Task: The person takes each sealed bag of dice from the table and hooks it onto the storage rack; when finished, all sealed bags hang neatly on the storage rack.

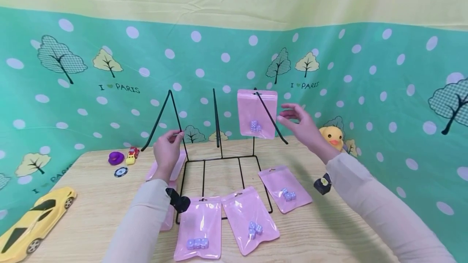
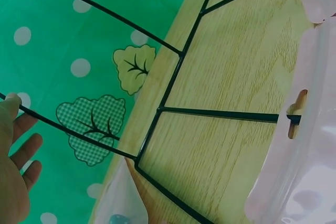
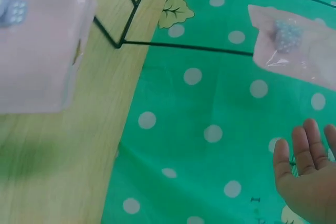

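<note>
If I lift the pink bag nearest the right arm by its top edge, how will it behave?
Pink bag looks like thin, glossy film, so it will probably flop and feel slippery. The dice inside sit loose, so they will likely slide down.

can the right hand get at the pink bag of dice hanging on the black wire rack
Probably yes. The right hand is open, raised just to the right of the pink plastic bag of dice hanging on the black wire rack. Only the rack's slanted hook crosses the bag's front; nothing lies between hand and bag.
</note>
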Available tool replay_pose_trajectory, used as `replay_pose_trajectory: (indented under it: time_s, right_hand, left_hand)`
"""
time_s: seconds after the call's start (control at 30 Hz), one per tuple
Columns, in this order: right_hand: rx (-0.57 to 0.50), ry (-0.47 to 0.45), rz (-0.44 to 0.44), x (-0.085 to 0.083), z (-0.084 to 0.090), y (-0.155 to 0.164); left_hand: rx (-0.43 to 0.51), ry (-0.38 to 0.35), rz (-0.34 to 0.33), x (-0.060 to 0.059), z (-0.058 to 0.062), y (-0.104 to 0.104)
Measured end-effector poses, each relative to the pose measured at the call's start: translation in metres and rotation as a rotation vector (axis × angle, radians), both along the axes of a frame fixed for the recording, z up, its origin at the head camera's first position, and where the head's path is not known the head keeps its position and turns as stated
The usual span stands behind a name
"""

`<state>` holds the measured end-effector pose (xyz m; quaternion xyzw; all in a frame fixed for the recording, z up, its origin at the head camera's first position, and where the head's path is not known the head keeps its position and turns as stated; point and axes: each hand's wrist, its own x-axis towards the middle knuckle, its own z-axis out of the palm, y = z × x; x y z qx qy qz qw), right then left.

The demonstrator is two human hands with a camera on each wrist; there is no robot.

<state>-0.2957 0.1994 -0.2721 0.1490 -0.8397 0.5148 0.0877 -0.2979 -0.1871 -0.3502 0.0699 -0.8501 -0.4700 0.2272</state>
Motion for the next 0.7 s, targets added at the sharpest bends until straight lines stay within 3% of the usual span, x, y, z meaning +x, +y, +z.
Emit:
replay_pose_trajectory:
  time_s: [0.37, 0.7]
  right_hand:
    - [0.071, -0.041, -0.012, 0.02, -0.04, 0.041]
    - [0.16, -0.129, 0.044, 0.025, -0.079, 0.066]
  left_hand:
    - [-0.013, 0.014, 0.01, 0.0, 0.0, 0.002]
    - [-0.017, 0.006, 0.01, 0.001, -0.001, 0.003]
